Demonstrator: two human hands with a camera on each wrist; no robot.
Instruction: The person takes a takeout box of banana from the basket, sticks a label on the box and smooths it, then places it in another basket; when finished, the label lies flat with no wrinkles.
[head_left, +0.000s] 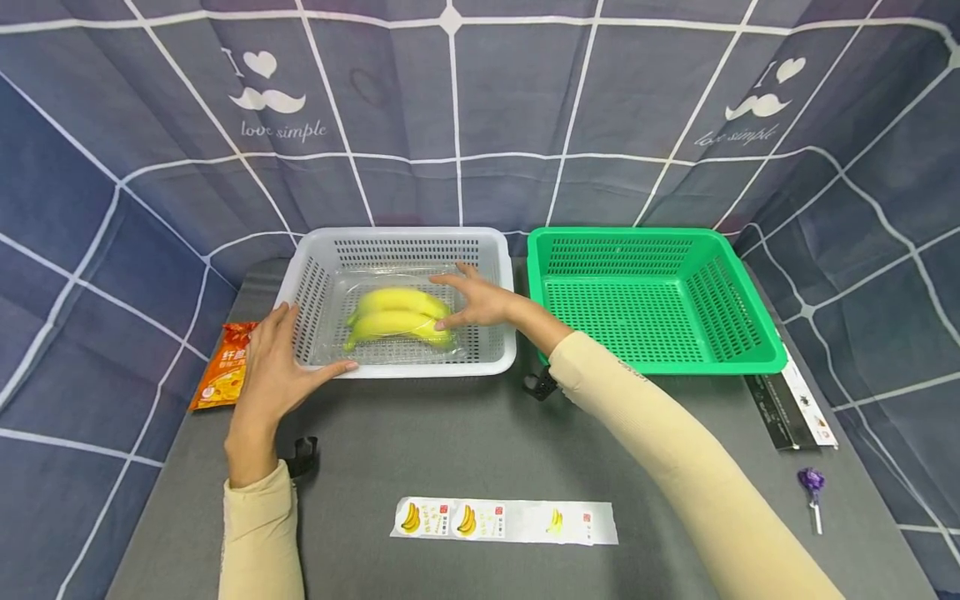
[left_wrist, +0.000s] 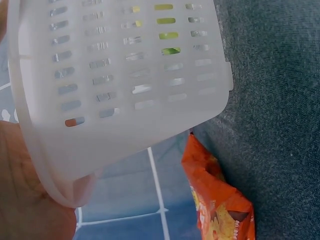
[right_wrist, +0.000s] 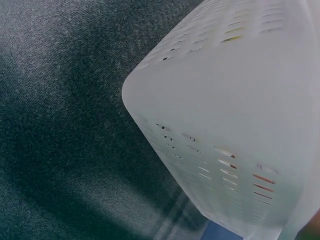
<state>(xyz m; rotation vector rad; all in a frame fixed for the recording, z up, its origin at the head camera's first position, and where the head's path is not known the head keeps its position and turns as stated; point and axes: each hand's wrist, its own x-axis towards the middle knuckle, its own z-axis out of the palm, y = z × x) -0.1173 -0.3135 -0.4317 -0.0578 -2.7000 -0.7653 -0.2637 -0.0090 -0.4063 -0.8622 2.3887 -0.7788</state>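
Note:
In the head view, a white basket (head_left: 420, 371) holds a clear plastic package (head_left: 341, 346) with yellow bananas (head_left: 393, 312) inside. My left hand (head_left: 273, 371) lies at the basket's left rim, its thumb stretched along the front edge. The left wrist view shows that hand (left_wrist: 30, 185) right at the rim, beside the slotted wall. Over the right end of the package is my right hand (head_left: 480, 300), reaching in across the basket with fingers spread and thumb over the bananas. In the right wrist view, the basket's outer wall (right_wrist: 225, 100) hides most of that hand.
A green basket (head_left: 622, 367) stands to the right. An orange snack bag (head_left: 225, 367) lies at the left. A strip of banana stickers (head_left: 502, 521) lies in front. On the right are a black and white box (head_left: 791, 408) and a purple lollipop (head_left: 812, 483).

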